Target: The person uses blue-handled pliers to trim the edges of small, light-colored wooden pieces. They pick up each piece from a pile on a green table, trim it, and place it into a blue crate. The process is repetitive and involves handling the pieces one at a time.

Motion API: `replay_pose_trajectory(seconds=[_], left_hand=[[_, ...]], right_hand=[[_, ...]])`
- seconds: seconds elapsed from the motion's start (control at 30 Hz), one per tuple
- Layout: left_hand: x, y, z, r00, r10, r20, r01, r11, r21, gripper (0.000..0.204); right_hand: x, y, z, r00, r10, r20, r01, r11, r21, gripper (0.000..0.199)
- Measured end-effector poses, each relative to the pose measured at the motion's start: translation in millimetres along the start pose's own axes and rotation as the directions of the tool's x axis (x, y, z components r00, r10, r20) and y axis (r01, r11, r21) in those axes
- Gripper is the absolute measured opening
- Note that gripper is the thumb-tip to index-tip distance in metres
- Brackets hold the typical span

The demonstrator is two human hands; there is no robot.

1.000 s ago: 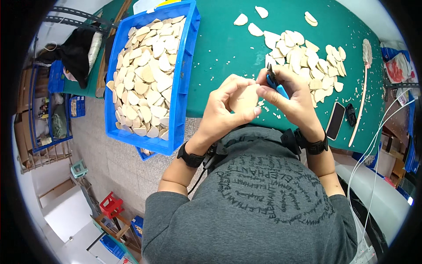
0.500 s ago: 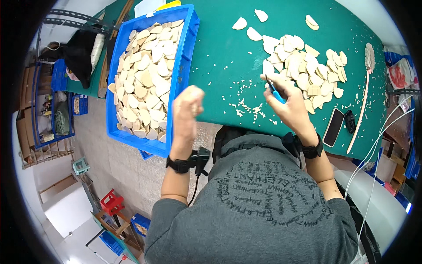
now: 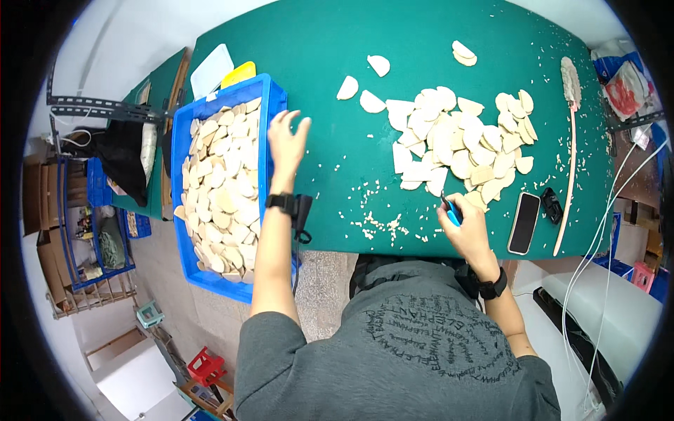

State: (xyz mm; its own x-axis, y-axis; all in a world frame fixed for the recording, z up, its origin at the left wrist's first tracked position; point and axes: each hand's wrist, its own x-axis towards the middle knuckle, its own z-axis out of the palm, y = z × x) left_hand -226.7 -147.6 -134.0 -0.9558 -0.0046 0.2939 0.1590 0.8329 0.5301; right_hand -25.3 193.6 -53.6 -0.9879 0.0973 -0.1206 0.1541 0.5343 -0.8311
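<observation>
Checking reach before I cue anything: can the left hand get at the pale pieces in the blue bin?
Likely yes: the left hand, fingers spread and seemingly empty, is at the right side of the blue bin. The pale pieces lie uncovered; only that side seems to stand between.

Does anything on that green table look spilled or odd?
Small pale scraps lie loose across the green table, thickest in front of the person, with more around the pink-handled duster; they look like spilled debris.
</observation>
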Motion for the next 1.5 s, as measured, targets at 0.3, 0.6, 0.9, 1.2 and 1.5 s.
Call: replay_pose_trajectory(seconds=[0.3, 0.6, 0.9, 1.2, 1.5], left_hand=[[110, 94, 193, 0.915, -0.065, 0.399, -0.005, 0.985, 0.173, 0.087], [-16, 119, 171, 0.881, 0.266, 0.390, -0.244, 0.964, -0.107, 0.046], [110, 237, 249, 0.799, 0.525, 0.294, -0.528, 0.846, -0.078, 0.054], [98, 272, 323, 0.664, 0.611, 0.431, -0.660, 0.750, -0.046, 0.058], [0, 256, 222, 0.637, 0.441, 0.632, -0.572, 0.820, 0.004, 0.058]], right_hand=[[-23, 24, -24, 0.950, 0.272, -0.157, -0.265, 0.962, 0.062, 0.017], [-20, 55, -34, 0.935, 0.306, -0.179, -0.281, 0.948, 0.152, 0.021], [23, 97, -97, 0.880, 0.315, -0.357, -0.281, 0.949, 0.145, 0.035], [95, 197, -182, 0.848, 0.380, -0.369, -0.375, 0.923, 0.089, 0.052], [257, 252, -189, 0.964, 0.216, -0.152, -0.251, 0.931, -0.267, 0.069]])
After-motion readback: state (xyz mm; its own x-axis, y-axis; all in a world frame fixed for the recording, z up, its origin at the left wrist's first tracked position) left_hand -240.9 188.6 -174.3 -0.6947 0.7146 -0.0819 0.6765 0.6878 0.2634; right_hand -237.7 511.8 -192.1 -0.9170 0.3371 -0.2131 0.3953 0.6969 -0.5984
